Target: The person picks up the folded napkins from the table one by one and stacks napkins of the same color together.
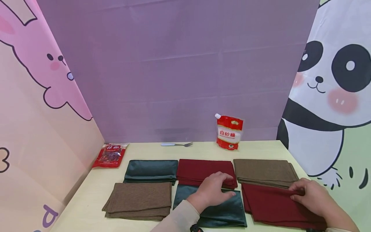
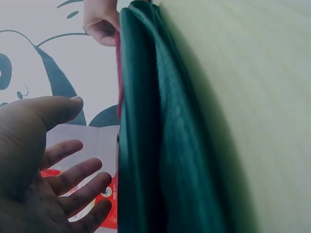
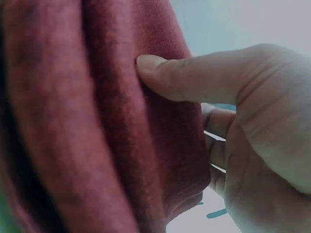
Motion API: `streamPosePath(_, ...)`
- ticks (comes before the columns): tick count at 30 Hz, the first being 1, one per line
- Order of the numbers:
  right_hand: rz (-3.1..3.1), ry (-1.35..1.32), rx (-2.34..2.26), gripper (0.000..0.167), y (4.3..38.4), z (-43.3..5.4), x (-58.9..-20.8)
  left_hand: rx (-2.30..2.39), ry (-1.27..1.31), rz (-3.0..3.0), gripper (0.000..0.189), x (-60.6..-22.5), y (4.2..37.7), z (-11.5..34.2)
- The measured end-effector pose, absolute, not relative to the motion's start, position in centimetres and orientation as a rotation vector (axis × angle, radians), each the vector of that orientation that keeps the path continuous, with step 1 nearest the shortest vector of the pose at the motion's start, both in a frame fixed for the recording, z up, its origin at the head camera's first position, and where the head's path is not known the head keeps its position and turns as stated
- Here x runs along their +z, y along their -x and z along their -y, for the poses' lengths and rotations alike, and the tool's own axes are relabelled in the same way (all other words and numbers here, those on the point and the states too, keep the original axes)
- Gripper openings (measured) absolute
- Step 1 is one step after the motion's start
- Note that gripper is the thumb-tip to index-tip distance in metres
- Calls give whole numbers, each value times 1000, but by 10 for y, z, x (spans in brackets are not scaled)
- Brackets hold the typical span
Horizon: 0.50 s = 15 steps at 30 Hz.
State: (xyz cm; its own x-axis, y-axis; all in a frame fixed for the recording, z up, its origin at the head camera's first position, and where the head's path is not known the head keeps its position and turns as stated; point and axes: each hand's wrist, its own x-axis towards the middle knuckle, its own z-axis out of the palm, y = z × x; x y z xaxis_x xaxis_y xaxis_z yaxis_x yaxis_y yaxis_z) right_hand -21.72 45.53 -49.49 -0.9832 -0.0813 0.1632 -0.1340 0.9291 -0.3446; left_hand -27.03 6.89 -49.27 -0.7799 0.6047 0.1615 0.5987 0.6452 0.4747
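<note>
My right hand (image 1: pixel 314 195) pinches the far right corner of a folded dark red cloth (image 1: pixel 272 206) in the front row. In the right wrist view the thumb (image 3: pixel 170 77) lies on the red fabric (image 3: pixel 121 126) and the fingers go behind its edge. Over a folded teal satin cloth (image 1: pixel 223 214), front middle, my left hand (image 1: pixel 213 191) is held with fingers spread and nothing in it. The left wrist view shows that hand (image 2: pixel 53 165) beside the teal cloth (image 2: pixel 160 126), palm visible and fingers apart.
Behind are a folded teal cloth (image 1: pixel 152 169), a red cloth (image 1: pixel 204 167) and a brown cloth (image 1: pixel 263 170). Another brown cloth (image 1: pixel 142 199) lies front left. Along the table's back are a red packet (image 1: pixel 110 156), a fork (image 1: pixel 175 144) and a red-white spouted pouch (image 1: pixel 229 132).
</note>
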Motion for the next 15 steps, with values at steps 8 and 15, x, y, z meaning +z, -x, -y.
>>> streamPosePath(8,2835,-176,628,26,213,-458,-496,807,-1027,-2814,59,-494,268,-80)
streamPosePath(15,2739,-191,704,31,209,-460,-495,1009,-931,-2690,58,-496,264,-92)
